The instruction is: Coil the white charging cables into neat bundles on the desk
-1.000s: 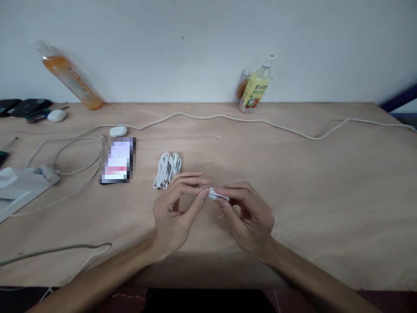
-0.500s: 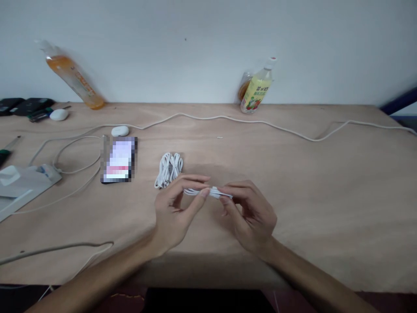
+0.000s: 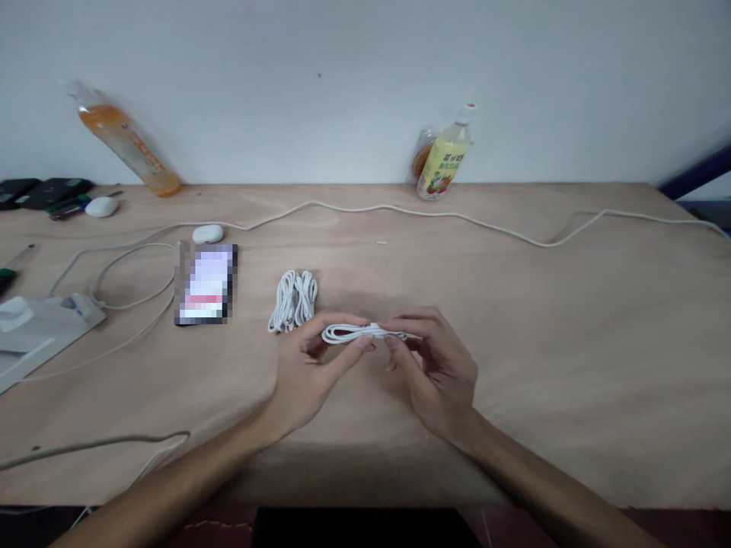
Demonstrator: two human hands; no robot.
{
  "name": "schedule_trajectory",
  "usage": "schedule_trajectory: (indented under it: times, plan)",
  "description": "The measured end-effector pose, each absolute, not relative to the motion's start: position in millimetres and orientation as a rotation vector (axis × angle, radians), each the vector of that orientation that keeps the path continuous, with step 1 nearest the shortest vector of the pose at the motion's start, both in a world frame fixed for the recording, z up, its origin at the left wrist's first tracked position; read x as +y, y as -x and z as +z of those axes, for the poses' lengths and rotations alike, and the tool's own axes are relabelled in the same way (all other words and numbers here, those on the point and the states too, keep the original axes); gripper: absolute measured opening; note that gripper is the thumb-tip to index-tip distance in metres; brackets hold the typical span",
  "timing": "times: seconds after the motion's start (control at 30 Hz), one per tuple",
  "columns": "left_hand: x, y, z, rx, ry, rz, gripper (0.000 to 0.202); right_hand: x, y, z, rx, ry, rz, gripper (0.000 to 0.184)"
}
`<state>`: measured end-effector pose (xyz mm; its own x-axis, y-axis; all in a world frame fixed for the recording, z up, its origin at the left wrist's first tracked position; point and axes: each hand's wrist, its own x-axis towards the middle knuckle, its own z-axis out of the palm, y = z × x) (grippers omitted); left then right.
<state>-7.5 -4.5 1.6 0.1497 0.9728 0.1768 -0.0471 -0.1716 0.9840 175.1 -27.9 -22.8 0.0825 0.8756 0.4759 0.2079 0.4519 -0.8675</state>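
Note:
Both hands meet just above the wooden table [image 3: 514, 320] near its front middle. My left hand [image 3: 311, 373] and my right hand [image 3: 437, 365] pinch a small folded bundle of white cable [image 3: 354, 332] between their fingertips, its loops sticking out to the left. A second coiled white cable [image 3: 293, 299] lies on the table just left of my left hand, apart from it.
A phone [image 3: 205, 283] lies left of the coil, with a white earbud case [image 3: 207, 234] behind it. A long white cord [image 3: 434, 211] runs across the back. A yellow drink bottle [image 3: 444, 156] and an orange bottle [image 3: 126, 141] lean at the wall. Papers [image 3: 34, 327] and cords sit at left.
The hands have drawn the white cable bundle out: more of its loops now show to the left between the fingertips. Both hands rose slightly.

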Motion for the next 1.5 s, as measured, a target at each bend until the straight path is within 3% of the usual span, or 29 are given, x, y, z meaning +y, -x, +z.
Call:
schedule_trajectory:
  times: [0.37, 0.57, 0.77, 1.03, 1.33, 1.5]
  plan:
    - [-0.6, 9.4, -1.6, 0.955, -1.217, 1.157, 0.017, -24.3, -174.8, -19.2, -1.466, 1.010, 0.662, 0.022]
    - [4.0, 10.3, -3.4, 0.924, -1.230, 1.128, 0.025, -18.0, -176.0, -18.7, -1.227, 1.051, 0.928, 0.013]
    - [6.4, 8.6, -3.4, 1.003, -1.184, 1.036, 0.023, -1.4, -184.5, -19.4, -0.868, 1.072, 1.299, 0.036]
    - [4.9, 8.3, 0.2, 1.017, -1.054, 0.911, 0.036, 8.0, -190.9, -12.4, -0.546, 1.037, 1.588, 0.039]
    - [4.7, 7.6, -12.6, 0.824, -0.862, 0.798, 0.045, 7.0, -193.5, -8.5, -0.593, 1.004, 1.605, 0.030]
    - [6.0, 7.8, -13.4, 0.782, -0.862, 0.783, 0.040, 5.8, -192.8, -6.1, -0.604, 1.005, 1.594, 0.031]
